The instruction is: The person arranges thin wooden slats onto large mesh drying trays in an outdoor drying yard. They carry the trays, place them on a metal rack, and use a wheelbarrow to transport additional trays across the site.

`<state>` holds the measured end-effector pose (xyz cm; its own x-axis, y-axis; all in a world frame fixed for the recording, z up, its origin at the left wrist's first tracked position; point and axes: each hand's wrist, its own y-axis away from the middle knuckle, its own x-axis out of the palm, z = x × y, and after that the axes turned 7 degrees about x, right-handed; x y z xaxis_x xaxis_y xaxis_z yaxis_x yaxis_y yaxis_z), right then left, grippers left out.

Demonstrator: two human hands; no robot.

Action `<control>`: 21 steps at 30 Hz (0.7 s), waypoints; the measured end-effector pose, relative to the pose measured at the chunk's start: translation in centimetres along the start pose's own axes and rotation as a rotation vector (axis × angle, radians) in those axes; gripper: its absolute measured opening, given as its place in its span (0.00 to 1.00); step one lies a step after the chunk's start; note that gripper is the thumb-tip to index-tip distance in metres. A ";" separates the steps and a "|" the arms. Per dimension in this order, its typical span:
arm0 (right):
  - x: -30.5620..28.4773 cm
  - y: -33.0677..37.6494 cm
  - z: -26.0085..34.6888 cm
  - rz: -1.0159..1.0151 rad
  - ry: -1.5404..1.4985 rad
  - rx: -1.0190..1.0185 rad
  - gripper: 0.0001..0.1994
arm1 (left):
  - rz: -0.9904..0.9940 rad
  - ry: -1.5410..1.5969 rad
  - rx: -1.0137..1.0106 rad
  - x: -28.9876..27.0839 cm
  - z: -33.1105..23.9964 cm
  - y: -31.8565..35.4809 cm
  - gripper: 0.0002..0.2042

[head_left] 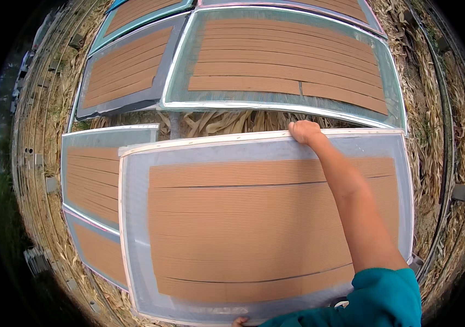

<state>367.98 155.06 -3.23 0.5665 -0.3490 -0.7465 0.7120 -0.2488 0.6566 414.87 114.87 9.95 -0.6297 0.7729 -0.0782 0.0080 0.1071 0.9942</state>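
A large mesh screen (134,218) with a pale wooden frame fills the near middle. Brown, finely ribbed sheet-like material (243,229) lies on it in rows split by thin dark gaps. My right hand (304,132) is closed over the frame's far edge, right of its middle, with the arm stretched across the screen. At the bottom rim of the view, only a little of my left hand (240,322) shows, closed at the screen's near edge. The teal sleeve hides the near right corner.
Beyond lie more framed screens, a green mesh one (287,60) and a grey one (126,65), carrying similar brown strips. Two smaller screens (91,185) sit at the left, partly under the near one. Dry corn husks (423,109) cover the ground around them.
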 end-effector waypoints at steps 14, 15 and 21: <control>-0.3 5.0 -4.4 -0.078 -0.072 0.090 0.18 | 0.081 -0.122 0.006 -1.1 -1.8 -2.2 0.23; -0.7 5.7 -6.0 -0.077 -0.051 0.104 0.19 | 0.097 -0.125 -0.002 -1.2 -1.9 -2.2 0.23; -13.3 11.9 -10.8 -0.355 -0.038 0.269 0.22 | 0.309 0.005 -0.004 1.7 -3.7 -3.4 0.26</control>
<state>373.35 166.47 13.37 0.2870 -0.2312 -0.9296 0.7238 -0.5833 0.3686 410.89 113.46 6.67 -0.6018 0.7652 0.2286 0.1965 -0.1355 0.9711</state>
